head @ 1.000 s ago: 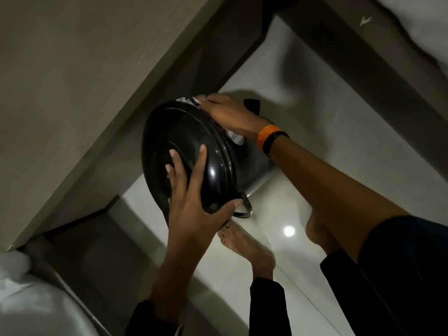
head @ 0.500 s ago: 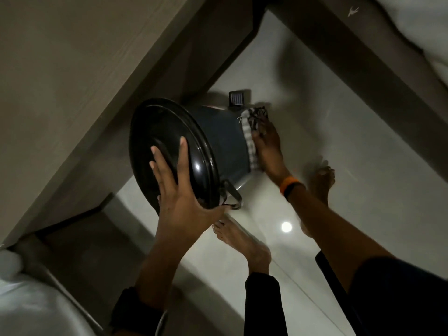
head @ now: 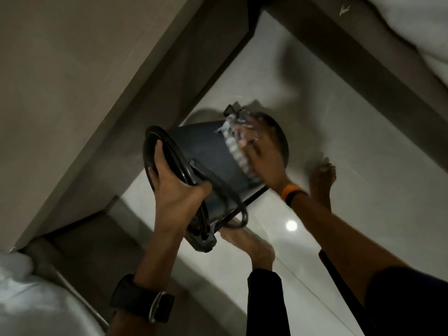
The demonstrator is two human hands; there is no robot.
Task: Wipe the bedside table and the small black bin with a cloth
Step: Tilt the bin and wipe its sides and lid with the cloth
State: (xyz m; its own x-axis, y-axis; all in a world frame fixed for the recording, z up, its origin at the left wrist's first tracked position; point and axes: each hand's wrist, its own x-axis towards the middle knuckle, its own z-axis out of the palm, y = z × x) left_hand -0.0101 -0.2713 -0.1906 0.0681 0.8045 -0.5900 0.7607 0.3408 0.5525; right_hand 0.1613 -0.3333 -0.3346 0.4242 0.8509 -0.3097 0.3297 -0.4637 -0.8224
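The small black bin [head: 208, 156] is lifted off the floor and tipped on its side, its lid end toward me and its base pointing away. My left hand [head: 174, 187] grips the lid rim, thumb on the near side. My right hand [head: 259, 154] presses a pale checked cloth [head: 236, 146] against the bin's base end; the cloth is blurred. The bin's wire handle [head: 240, 214] hangs below. The bedside table [head: 72, 81], a grey-brown wooden block, fills the upper left, just left of the bin.
Glossy pale floor tiles [head: 339, 154] lie below. My two bare feet [head: 249, 246] stand under the bin. White bedding [head: 412, 25] shows at the top right over a dark bed frame, and more white bedding [head: 31, 301] at the bottom left.
The bin has turned, its lid now edge-on. My right hand with the cloth has slid from the rim along the side to the base end. My left hand shifted from flat on the lid to gripping its rim.
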